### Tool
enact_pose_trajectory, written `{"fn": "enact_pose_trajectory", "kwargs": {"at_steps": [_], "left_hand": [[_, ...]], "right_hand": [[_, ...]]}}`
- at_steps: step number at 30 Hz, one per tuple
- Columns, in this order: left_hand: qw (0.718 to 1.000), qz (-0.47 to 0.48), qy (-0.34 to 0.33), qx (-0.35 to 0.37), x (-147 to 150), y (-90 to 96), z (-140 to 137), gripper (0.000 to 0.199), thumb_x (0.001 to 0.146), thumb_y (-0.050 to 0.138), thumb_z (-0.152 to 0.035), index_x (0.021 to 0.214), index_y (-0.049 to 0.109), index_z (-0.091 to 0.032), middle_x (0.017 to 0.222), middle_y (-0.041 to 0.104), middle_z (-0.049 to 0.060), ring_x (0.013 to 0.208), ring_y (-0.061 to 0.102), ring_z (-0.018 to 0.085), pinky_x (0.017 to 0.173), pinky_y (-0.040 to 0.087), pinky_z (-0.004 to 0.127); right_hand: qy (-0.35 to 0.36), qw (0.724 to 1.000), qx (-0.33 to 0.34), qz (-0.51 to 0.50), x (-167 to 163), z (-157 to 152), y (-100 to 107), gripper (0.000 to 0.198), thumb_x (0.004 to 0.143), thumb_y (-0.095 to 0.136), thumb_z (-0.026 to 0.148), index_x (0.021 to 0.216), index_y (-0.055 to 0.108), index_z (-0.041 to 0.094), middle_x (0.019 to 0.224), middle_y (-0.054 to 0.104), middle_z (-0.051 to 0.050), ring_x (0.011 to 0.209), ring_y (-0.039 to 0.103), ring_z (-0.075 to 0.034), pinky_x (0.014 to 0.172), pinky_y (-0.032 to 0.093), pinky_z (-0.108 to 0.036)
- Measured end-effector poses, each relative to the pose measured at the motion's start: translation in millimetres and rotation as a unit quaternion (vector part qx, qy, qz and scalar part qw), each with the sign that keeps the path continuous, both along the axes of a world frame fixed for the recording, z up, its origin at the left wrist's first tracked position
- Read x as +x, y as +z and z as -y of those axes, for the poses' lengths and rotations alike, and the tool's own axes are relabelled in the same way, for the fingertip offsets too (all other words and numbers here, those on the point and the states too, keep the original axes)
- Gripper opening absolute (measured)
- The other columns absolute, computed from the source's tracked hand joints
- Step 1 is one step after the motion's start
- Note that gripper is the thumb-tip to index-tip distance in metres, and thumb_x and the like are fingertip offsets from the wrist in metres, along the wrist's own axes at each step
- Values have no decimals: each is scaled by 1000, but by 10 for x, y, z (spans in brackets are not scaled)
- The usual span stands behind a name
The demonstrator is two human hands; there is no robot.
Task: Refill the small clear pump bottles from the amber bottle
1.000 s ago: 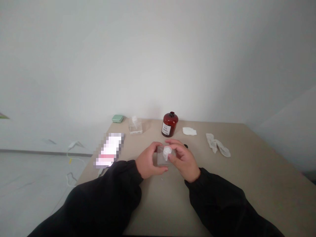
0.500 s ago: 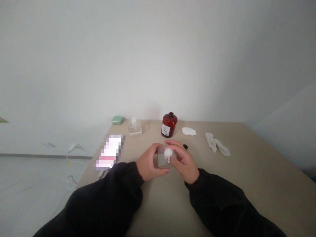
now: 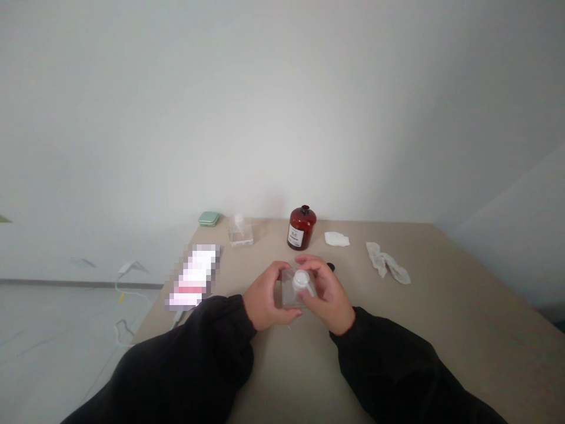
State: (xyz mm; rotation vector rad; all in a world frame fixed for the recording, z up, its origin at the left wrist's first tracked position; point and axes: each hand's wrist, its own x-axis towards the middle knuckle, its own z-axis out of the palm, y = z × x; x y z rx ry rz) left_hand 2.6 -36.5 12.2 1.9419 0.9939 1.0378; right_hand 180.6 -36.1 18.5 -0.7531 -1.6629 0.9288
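Note:
Between my hands is a clear, square-bodied pump bottle [image 3: 289,288] with a white pump head [image 3: 302,278]. My left hand [image 3: 265,297] grips the bottle from its left side, thumb along the near face and fingers round the far face. My right hand [image 3: 329,297] curls about the right side, its thumb lying against the near side of the pump head. The thumb covers the nozzle. Beyond my hands stands a brown-red bottle [image 3: 302,224] with a white label and an uncapped neck. A small black object [image 3: 331,267] shows partly behind my right hand.
A second clear pump bottle [image 3: 241,234] stands back left, beside a small green case [image 3: 209,219]. A blurred phone [image 3: 196,274] with a cable lies at the table's left edge. A folded white tissue [image 3: 336,239] and a crumpled tissue [image 3: 388,263] lie right. The wall borders the back.
The pump's nozzle, seen pointing towards me before, is now hidden under my right thumb. Both hands keep hold of the bottle. The whole view has shifted slightly.

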Motion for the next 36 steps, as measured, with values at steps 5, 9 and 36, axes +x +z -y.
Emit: {"fn": "enact_pose_trajectory", "kwargs": {"at_steps": [5,9,36], "left_hand": [[1000,-5,-1,-1,0,1,1,66,58,77,-31,113,43,-18,100,56,5,87,55,22,80,45,36],[1000,9,-7,1,7,-4,0,67,58,77,-30,114,42,-18,102,56,6,90,56,23,82,45,37],[1000,18,-14,8,-3,0,0,63,60,76,-28,113,43,-18,99,57,5,86,56,21,79,46,35]], "right_hand": [[-7,1000,3,11,20,-2,-4,21,82,64,34,100,60,25,121,53,-10,116,52,-27,98,41,-46],[15,999,18,22,34,-1,25,28,85,59,38,110,62,26,123,53,-11,120,50,-27,100,39,-46],[1,999,-25,-26,-2,11,10,27,81,67,40,104,60,27,107,60,-6,101,58,-24,91,45,-42]]}}
